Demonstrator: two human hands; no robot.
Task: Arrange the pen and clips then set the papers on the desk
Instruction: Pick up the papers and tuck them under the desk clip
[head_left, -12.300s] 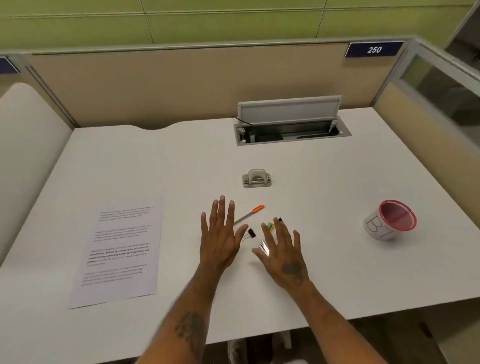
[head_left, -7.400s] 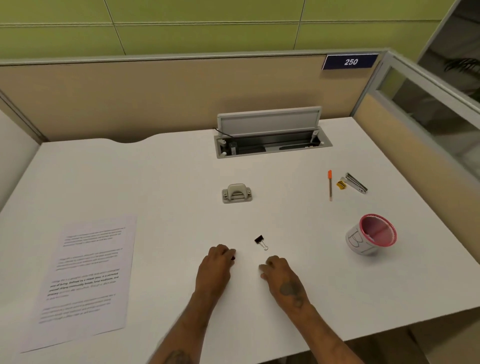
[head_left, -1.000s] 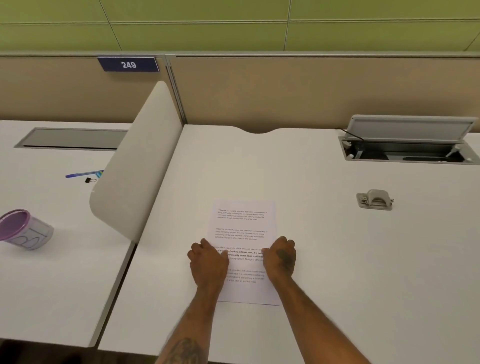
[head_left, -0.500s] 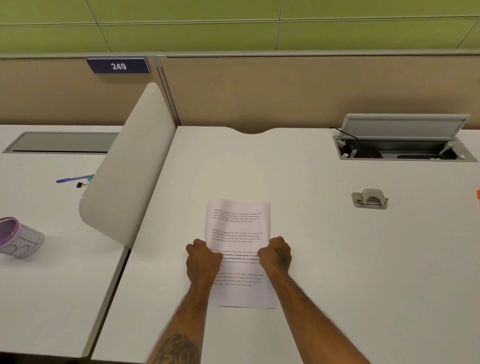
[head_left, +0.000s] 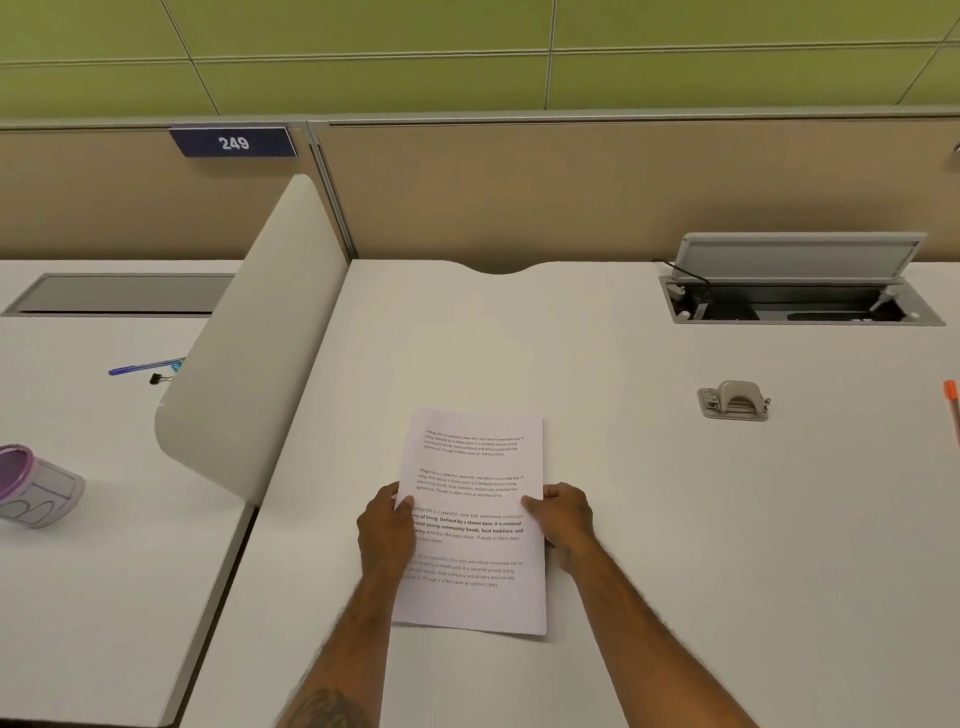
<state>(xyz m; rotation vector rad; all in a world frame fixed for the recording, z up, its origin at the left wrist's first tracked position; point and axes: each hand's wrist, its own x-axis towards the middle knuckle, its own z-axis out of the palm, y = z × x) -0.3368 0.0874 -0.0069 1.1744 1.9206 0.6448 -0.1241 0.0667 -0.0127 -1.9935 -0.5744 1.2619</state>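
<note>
The printed papers (head_left: 475, 467) sit in front of me on the white desk (head_left: 675, 519), held by both side edges. My left hand (head_left: 387, 525) grips the left edge with its thumb on the page. My right hand (head_left: 563, 517) grips the right edge the same way. The sheets' far end looks slightly raised off the desk. The orange cap of the pen (head_left: 951, 400) shows at the right frame edge; the clips are out of view.
A grey hole punch (head_left: 733, 400) stands to the right, and an open cable hatch (head_left: 795, 291) lies behind it. A white divider (head_left: 249, 364) separates the neighbouring desk, which carries a blue pen (head_left: 143, 367), a binder clip (head_left: 160, 379) and a purple-rimmed cup (head_left: 36, 486).
My hands slid outward from on top of the page to its two side edges and took hold of it. The view shifted slightly left.
</note>
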